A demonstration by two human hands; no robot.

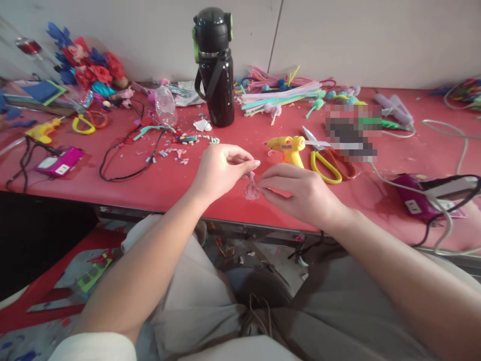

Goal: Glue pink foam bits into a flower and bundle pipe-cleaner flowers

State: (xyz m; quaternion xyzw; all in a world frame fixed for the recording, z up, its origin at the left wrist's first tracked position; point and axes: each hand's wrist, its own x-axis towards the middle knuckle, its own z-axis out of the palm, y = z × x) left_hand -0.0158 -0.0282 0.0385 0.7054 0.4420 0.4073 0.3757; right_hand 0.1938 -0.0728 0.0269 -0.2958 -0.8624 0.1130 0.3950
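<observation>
Between the thumb and fingers of my left hand (pixel 225 168) is the narrow upper end of a small pink pipe-cleaner shape (pixel 251 190). Its wider, looped lower part hangs just above the red tabletop. My right hand (pixel 300 190) comes in from the right, thumb and fingertips closed at the side of the same piece. Fine detail of the piece is blurred. Just beyond my right hand lies a yellow hot glue gun (pixel 287 146), beside scissors (pixel 326 165) with yellow and red handles.
A black bottle (pixel 216 75) stands at the back of the red table (pixel 180 193). Pastel pipe cleaners (pixel 281 99) lie to its right. Purple power boxes with cords sit left (pixel 60 161) and right (pixel 417 198). Another yellow glue gun (pixel 43 131) and scraps (pixel 180 154) lie leftward.
</observation>
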